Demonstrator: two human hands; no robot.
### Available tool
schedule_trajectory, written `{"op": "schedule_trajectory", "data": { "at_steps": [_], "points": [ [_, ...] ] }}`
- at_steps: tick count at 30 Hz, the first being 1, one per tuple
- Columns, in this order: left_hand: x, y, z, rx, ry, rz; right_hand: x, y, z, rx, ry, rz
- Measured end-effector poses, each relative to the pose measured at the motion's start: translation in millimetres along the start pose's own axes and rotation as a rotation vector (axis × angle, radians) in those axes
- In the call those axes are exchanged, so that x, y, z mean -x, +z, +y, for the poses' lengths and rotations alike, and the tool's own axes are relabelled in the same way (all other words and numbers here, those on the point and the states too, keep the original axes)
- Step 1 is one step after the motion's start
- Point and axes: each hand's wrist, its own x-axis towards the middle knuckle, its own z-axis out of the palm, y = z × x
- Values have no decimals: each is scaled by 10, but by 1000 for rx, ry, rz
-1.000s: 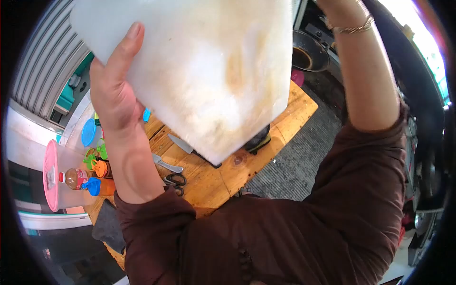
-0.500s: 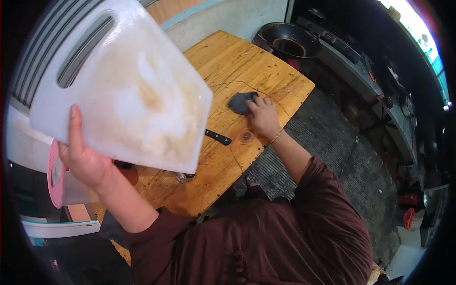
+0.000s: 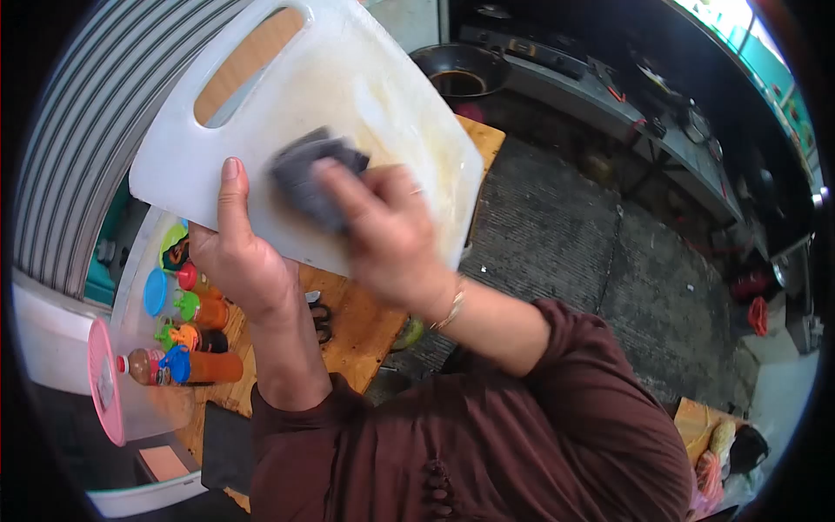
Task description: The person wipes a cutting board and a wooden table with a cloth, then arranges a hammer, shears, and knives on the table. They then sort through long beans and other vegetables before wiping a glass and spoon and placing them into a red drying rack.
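Note:
A large white cutting board point(image 3: 348, 78) with a handle slot and yellowish-brown stains is held up, tilted, over the wooden table point(image 3: 348, 326). My left hand point(image 3: 252, 265) grips its lower left edge, the thumb lying on the face. On the same face, my right hand point(image 3: 387, 226) presses a crumpled dark grey cloth point(image 3: 313, 178) to the lower middle of the board; the fingers are blurred by motion. The board hides much of the table.
Sauce bottles point(image 3: 204, 365) with coloured caps stand left of the table, near a pink-rimmed container point(image 3: 104, 383). Black scissor handles point(image 3: 322, 322) lie on the table. A black wok point(image 3: 461, 70) is beyond, with a stove counter point(image 3: 565, 74) at right.
My right hand has moved the cloth from the tabletop onto the board. The board has shifted right in view, and the bottles at left now show. The black-handled knife is no longer visible.

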Motion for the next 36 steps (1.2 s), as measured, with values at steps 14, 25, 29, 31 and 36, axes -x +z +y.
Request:
{"op": "schedule_trajectory", "data": {
  "at_steps": [14, 25, 29, 31, 36],
  "points": [
    [867, 1433, -1059, -46, -140, -365, -445, -1445, 1399, 333, 138, 252],
    [1184, 2668, -1773, 83, -309, -310, 1273, -3343, 3292, 623, 1389, -343],
    [1503, 3217, -2004, 131, -345, -325, 550, -3533, 2848, 506, 858, 112],
    [1687, 3486, -2095, 178, -393, -378, 308, -3380, 2691, 508, 508, 48],
    [1754, 4013, -2379, 262, -522, -477, 909, -4182, 3320, 905, 690, -4]
  ]
}}
